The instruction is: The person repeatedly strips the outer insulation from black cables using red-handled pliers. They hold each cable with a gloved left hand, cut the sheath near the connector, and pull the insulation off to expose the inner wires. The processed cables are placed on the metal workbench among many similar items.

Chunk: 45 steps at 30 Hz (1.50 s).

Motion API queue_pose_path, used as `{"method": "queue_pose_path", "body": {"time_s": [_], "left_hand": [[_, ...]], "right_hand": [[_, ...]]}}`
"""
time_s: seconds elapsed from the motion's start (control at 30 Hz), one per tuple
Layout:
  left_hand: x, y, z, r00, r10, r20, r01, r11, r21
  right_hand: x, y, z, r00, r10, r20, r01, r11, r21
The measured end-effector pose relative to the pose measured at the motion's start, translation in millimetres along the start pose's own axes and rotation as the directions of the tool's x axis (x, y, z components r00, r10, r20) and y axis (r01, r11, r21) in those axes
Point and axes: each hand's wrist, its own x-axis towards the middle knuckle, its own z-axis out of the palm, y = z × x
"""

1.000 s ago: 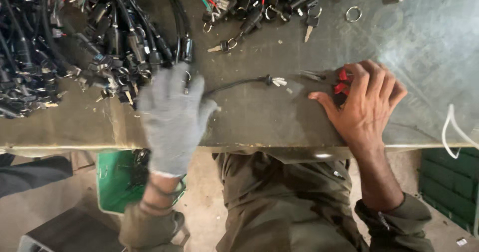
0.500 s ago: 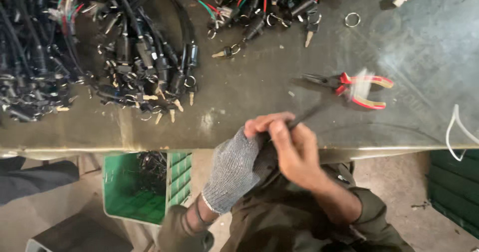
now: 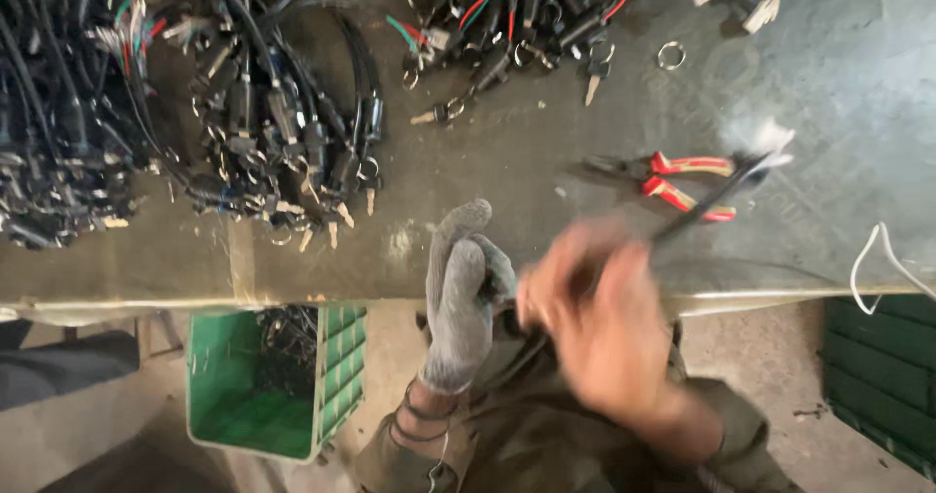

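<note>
The right hand is motion-blurred; its finger positions cannot be resolved. It is closed on a black cable, which runs up and away to a blurred white end above the hand. The gloved left hand, fingers curled, pinches the cable's near end just beside the right hand. Red-handled pliers lie beyond the right hand on the grey metal bench. Cable bundles lie beyond the left hand, and a green crate stands below it.

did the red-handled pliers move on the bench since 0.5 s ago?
No. The red-handled pliers lie at the same spot on the metal bench, below the loose key ring, as before.
</note>
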Motion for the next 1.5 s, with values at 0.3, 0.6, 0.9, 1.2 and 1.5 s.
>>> {"method": "queue_pose_path", "body": {"time_s": [0.3, 0.6, 0.9, 1.2, 1.5], "left_hand": [[15.3, 18.5, 19.2, 0.82, -0.161, 0.549, 0.058, 0.978, 0.2], [-10.4, 52.2, 26.3, 0.87, 0.254, 0.423, -0.305, 0.951, 0.058], [-20.4, 31.8, 50.9, 0.795, 0.084, 0.601, -0.421, 0.789, 0.447], [-24.9, 35.1, 77.1, 0.573, 0.214, 0.791, -0.775, 0.456, 0.438], [8.5, 31.0, 32.1, 0.967, 0.249, 0.049, -0.216, 0.703, 0.678]], "right_hand": [[-23.9, -27.9, -26.8, 0.845, -0.136, 0.517, 0.472, 0.645, -0.601], [10.1, -12.9, -20.1, 0.897, 0.162, 0.411, 0.374, 0.215, -0.902], [4.6, -74.4, -18.3, 0.806, 0.003, 0.592, 0.497, 0.539, -0.68], [-10.3, -97.6, -80.1, 0.891, -0.209, 0.403, 0.342, 0.892, -0.295], [52.4, -43.7, -99.4, 0.97, -0.188, -0.156, 0.173, 0.979, -0.108]]}}
